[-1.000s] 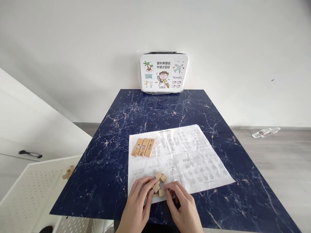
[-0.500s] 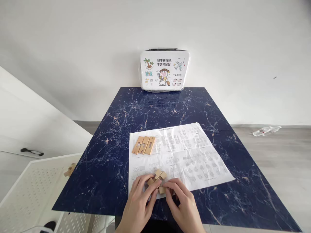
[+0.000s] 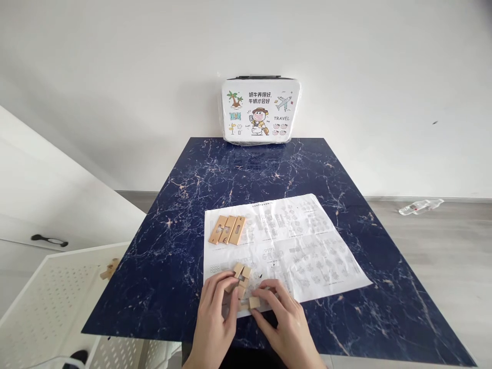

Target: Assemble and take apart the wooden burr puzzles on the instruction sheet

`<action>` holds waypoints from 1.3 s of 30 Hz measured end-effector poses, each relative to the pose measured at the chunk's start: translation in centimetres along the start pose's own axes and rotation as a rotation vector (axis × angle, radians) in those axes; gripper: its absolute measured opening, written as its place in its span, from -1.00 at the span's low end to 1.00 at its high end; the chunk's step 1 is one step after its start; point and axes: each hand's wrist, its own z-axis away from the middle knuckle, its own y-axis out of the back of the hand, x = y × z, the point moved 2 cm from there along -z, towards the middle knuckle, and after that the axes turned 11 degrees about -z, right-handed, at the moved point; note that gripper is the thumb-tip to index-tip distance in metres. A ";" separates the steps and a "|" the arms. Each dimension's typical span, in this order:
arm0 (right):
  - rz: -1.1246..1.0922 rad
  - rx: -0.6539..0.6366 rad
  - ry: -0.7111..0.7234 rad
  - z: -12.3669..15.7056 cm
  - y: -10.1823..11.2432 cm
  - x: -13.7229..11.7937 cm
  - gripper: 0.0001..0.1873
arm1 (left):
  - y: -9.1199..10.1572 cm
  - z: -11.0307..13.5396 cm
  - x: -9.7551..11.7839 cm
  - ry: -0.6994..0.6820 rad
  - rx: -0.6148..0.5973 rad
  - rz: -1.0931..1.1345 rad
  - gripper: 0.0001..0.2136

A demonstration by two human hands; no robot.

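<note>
Near the table's front edge, my left hand point(image 3: 217, 312) is closed around the left side of a cluster of light wooden puzzle blocks point(image 3: 243, 282). My right hand point(image 3: 282, 312) pinches a wooden puzzle piece point(image 3: 254, 302) between thumb and fingers, just right of and below the cluster. Whether the piece still touches the cluster, I cannot tell. Both hands are over the lower part of a creased instruction sheet point(image 3: 326, 256) printed with small diagrams. Three flat, slotted wooden pieces point(image 3: 227, 230) marked with numbers lie side by side on the sheet's upper left.
The table point(image 3: 169, 266) has a dark blue marbled top. At its far edge a white printed case point(image 3: 261, 110) stands against the wall. A white perforated rack point(image 3: 65, 287) is at the left, and a clear plastic bottle point(image 3: 421, 206) lies on the floor at the right.
The block cluster has shifted slightly left with my left hand. My right hand has drawn a piece away from the cluster's middle, opening a gap between them.
</note>
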 end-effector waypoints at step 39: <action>-0.251 0.126 -0.195 -0.1 1.2 -0.3 -0.73 | 0.2 0.6 -1.8 0.251 0.099 0.206 -0.73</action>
